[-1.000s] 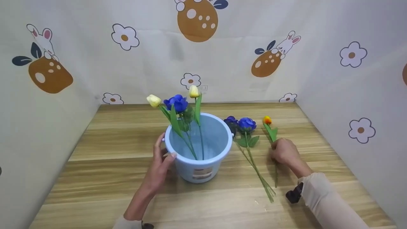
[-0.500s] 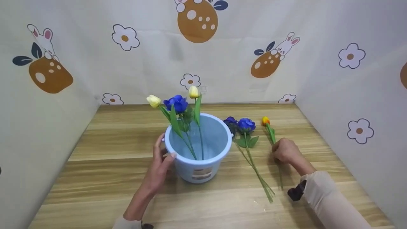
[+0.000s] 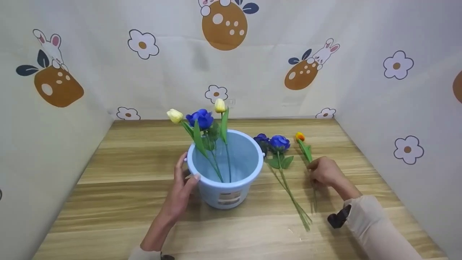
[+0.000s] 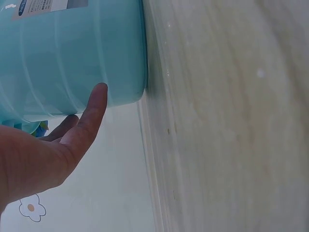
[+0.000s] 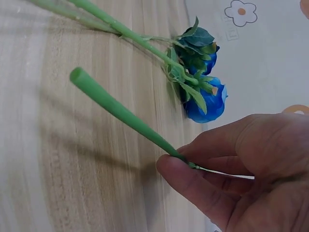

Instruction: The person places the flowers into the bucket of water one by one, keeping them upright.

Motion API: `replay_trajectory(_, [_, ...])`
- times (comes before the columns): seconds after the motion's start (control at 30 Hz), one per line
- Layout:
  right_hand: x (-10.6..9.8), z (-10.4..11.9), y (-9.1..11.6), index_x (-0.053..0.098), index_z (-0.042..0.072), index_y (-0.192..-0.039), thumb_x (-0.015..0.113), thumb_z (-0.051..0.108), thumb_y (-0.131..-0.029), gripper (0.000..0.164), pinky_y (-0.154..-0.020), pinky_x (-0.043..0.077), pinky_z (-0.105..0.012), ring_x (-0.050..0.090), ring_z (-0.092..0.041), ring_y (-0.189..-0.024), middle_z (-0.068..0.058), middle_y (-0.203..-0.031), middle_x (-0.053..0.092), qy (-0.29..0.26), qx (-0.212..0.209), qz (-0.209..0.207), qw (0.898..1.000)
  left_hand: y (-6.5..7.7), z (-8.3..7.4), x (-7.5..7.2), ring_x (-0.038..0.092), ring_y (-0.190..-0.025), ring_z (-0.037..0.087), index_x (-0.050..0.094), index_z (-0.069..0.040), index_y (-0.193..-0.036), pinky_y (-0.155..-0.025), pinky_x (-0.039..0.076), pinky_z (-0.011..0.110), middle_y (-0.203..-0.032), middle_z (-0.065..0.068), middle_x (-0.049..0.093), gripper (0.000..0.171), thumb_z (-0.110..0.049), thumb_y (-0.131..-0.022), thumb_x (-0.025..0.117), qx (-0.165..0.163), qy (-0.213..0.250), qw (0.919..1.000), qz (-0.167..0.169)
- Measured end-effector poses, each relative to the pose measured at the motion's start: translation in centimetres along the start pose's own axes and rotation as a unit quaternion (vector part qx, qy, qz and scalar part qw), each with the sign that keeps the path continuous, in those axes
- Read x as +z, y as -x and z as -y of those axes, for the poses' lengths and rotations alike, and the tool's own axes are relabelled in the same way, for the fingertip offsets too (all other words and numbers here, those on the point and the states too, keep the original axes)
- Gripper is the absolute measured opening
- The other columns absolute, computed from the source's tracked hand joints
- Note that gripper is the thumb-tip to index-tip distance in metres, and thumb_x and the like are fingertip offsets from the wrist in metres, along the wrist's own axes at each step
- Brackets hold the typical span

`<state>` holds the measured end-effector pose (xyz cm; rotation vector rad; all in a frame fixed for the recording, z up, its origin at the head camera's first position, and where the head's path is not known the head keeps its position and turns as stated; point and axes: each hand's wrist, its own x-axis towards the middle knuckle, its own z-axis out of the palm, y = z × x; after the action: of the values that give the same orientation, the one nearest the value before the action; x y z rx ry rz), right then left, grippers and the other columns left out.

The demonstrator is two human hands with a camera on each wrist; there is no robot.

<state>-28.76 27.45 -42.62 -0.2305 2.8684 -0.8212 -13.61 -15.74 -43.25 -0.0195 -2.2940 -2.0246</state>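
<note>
Left, pale wall covering [image 3: 94, 47] printed with rabbits, fruit | wood-grain table [image 3: 119, 187] meets it | left hand [image 3: 179, 195], fingers extended, rests against upright blue bucket [image 3: 205, 191] holding two yellow tulips [image 3: 175, 116], one blue flower [image 3: 200, 118] | two blue flowers [image 3: 280, 143] lie beside, stems crossing | right hand [image 3: 326, 172] pinches orange tulip [image 3: 306, 151] over table | flower-printed right wall [image 3: 379, 108]

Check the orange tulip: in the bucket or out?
Out: the right hand pinches the orange tulip by its stem, to the right of the bucket.
</note>
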Motion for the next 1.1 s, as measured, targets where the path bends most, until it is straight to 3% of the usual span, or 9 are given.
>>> replay_trajectory(0.23, [-0.3, 0.5, 0.2, 0.070, -0.010, -0.127, 0.066, -0.003, -0.076, 0.052, -0.070, 0.055, -0.026, 0.068, -0.023, -0.088, -0.024, -0.110, 0.074, -0.025, 0.000, -0.017, 1.000, 0.0, -0.1, 0.0, 0.033, -0.154, 0.052, 0.005, -0.033, -0.170, -0.116, 0.037, 0.075, -0.175, 0.019, 0.020, 0.078, -0.040, -0.105, 0.050, -0.006, 0.005, 1.0000, 0.002])
replay_trajectory(0.47, [-0.7, 1.6, 0.3, 0.065, -0.011, -0.134, 0.066, -0.005, -0.080, 0.055, -0.062, 0.062, -0.029, 0.073, -0.015, -0.069, -0.034, -0.129, 0.066, -0.094, 0.001, -0.027, 0.995, 0.0, 0.0, 0.0, 0.032, -0.155, 0.052, 0.006, -0.033, -0.169, -0.115, 0.037, 0.075, -0.175, 0.018, 0.019, 0.077, -0.040, -0.106, 0.049, -0.003, 0.004, 1.0000, 0.003])
replay_trajectory(0.6, [-1.1, 2.6, 0.5, 0.064, -0.010, -0.137, 0.066, -0.003, -0.084, 0.053, -0.065, 0.065, -0.033, 0.075, -0.016, -0.069, -0.036, -0.135, 0.062, -0.128, 0.000, -0.024, 0.992, 0.0, 0.0, 0.0, 0.033, -0.155, 0.050, 0.007, -0.033, -0.169, -0.114, 0.039, 0.075, -0.175, 0.017, 0.019, 0.076, -0.040, -0.106, 0.049, 0.002, -0.002, 1.0000, 0.000])
replay_trajectory(0.87, [-1.9, 5.2, 0.9, 0.059, -0.009, -0.142, 0.068, -0.003, -0.092, 0.052, -0.071, 0.065, -0.026, 0.074, -0.009, -0.076, -0.031, -0.138, 0.058, -0.228, -0.010, -0.003, 0.974, -0.1, -0.1, 0.2, 0.030, -0.157, 0.047, 0.007, -0.030, -0.169, -0.117, 0.036, 0.074, -0.176, 0.012, 0.015, 0.077, -0.038, -0.105, 0.048, 0.005, -0.006, 1.0000, -0.006])
replay_trajectory(1.1, [-2.7, 7.8, 1.2, 0.060, -0.007, -0.142, 0.068, -0.002, -0.094, 0.049, -0.074, 0.065, -0.025, 0.075, -0.013, -0.080, -0.030, -0.143, 0.055, -0.266, -0.025, 0.016, 0.964, 0.0, -0.4, 0.2, 0.026, -0.158, 0.047, 0.007, -0.029, -0.169, -0.119, 0.031, 0.076, -0.177, 0.011, 0.010, 0.076, -0.036, -0.106, 0.048, 0.004, 0.007, 1.0000, -0.005])
